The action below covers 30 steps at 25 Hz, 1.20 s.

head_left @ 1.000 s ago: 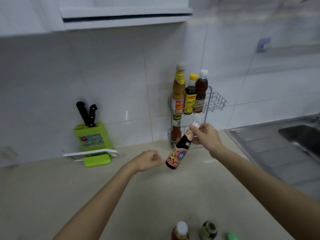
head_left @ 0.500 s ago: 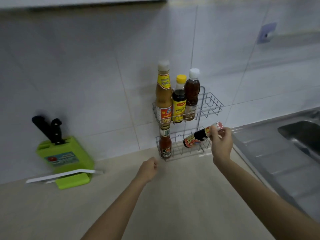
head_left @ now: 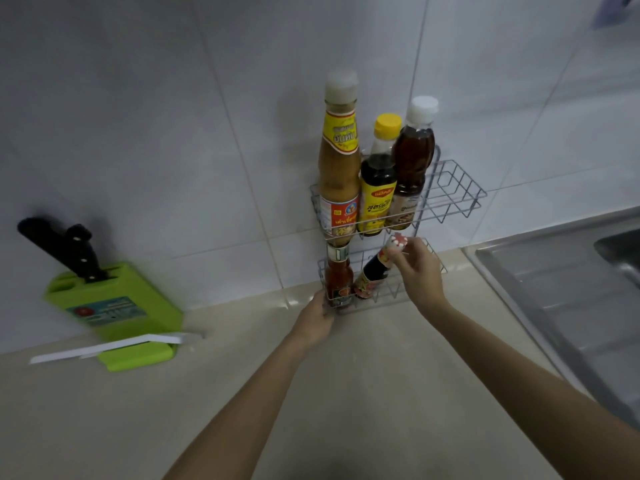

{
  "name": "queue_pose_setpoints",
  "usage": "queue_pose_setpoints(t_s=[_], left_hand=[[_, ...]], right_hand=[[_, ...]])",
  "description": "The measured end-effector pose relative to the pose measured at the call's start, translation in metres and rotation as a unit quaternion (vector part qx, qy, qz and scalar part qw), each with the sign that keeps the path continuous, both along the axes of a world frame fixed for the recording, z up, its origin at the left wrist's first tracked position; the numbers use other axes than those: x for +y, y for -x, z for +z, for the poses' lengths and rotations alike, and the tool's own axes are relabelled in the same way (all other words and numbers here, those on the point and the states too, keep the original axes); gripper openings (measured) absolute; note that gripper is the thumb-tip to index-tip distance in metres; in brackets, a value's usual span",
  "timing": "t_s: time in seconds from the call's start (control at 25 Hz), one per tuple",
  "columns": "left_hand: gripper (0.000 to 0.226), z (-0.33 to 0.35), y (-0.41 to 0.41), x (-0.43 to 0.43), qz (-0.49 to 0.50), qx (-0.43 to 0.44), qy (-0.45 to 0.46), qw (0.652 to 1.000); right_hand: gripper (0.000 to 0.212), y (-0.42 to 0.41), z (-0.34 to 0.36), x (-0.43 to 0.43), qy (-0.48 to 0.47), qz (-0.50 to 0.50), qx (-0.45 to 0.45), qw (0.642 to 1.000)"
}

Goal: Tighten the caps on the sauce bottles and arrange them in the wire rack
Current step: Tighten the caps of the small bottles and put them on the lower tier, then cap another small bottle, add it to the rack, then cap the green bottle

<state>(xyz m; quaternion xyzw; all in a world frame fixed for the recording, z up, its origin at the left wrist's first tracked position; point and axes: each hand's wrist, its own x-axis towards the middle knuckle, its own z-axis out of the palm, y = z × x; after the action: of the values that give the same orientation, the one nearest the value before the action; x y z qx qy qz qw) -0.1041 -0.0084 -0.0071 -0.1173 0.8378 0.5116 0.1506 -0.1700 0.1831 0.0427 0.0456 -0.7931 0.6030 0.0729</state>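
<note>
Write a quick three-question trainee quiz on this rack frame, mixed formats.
1. True or false: the dark bottle held by the right hand stands upright in the lower shelf.
2. How many bottles stand in the upper shelf?
3. The left hand rests at: A) the knife block, B) the rack's lower front-left corner, C) the sink.

Key: 1. False, it is tilted, base down, cap toward the right. 2. Three. 3. B.
</note>
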Motion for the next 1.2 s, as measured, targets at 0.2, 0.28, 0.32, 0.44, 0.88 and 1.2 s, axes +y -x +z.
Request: queue_pose_setpoints(t_s=[0.2,0.28,0.32,0.44,0.88,1.2], left_hand=[[0.056,-0.007,0.006,0.002,0.025,0.009,-0.034,0.999],[0.056,-0.010,0.005,0.002,0.029,0.013,-0.033,0.999],[0.058,-0.010,0.005,0.001,0.028,0.013,-0.033,0.999],[0.061,-0.014,0.007,0.000,0.020,0.018,-0.033,0.999],[0.059,-0.007,-0.001,0.000,-0.014,0.006,0.000,1.000],[0.039,0.010,-0.108,-0.008,-0.088,0.014,0.048,0.995]], right_hand=[[0.025,0.018,-0.005,-0.013,-0.095,0.062,0.002,0.994],[0.023,0.021,-0.007,-0.024,-0.144,0.050,0.020,0.988],[0.023,0.022,-0.008,-0.028,-0.161,0.034,0.024,0.986],[0.027,0.025,-0.011,-0.033,-0.167,-0.001,0.024,0.986],[0.053,0.008,0.000,-0.025,-0.168,0.057,-0.023,0.984],[0.053,-0.091,0.008,0.015,-0.149,0.057,-0.076,0.984]])
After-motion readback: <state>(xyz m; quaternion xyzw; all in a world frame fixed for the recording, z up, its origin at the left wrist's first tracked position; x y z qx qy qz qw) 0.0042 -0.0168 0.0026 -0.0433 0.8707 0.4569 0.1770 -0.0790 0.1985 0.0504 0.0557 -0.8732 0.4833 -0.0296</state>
